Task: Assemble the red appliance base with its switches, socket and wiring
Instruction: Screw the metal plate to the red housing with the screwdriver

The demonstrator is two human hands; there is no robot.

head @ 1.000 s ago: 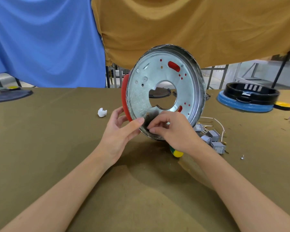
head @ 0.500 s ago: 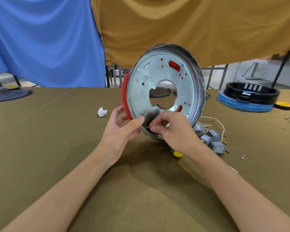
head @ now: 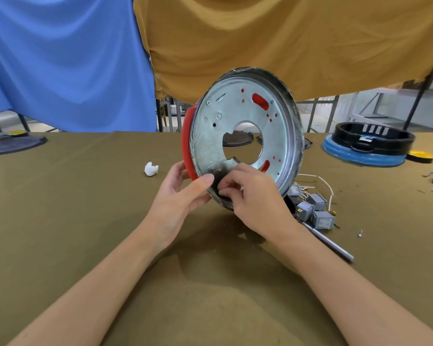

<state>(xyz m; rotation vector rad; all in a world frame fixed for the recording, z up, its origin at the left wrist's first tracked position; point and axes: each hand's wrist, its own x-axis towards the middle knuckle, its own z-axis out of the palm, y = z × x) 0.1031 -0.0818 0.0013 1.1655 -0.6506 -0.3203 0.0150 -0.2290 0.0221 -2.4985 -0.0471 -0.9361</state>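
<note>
The red appliance base (head: 187,143) stands on edge above the table, its silver metal plate (head: 238,113) with a round centre hole turned toward me. My left hand (head: 179,198) grips its lower left rim, thumb across the metal face and fingers behind the red edge. At the bottom of the plate my right hand (head: 254,198) has its fingertips pinched together against a dark patch; what they hold is too small to see. Several grey switches (head: 310,209) with white wiring (head: 320,182) lie on the table just right of the base.
A screwdriver shaft (head: 329,242) pokes out from behind my right wrist. A white scrap (head: 151,169) lies left of the base. A black ring on a blue disc (head: 368,143) sits far right, a dark plate (head: 13,143) far left. One small screw (head: 359,233) lies right of the switches.
The base has stayed put in my left hand. My right hand's fingertips have shifted slightly at the bottom of the plate, and more of the screwdriver shaft now shows.
</note>
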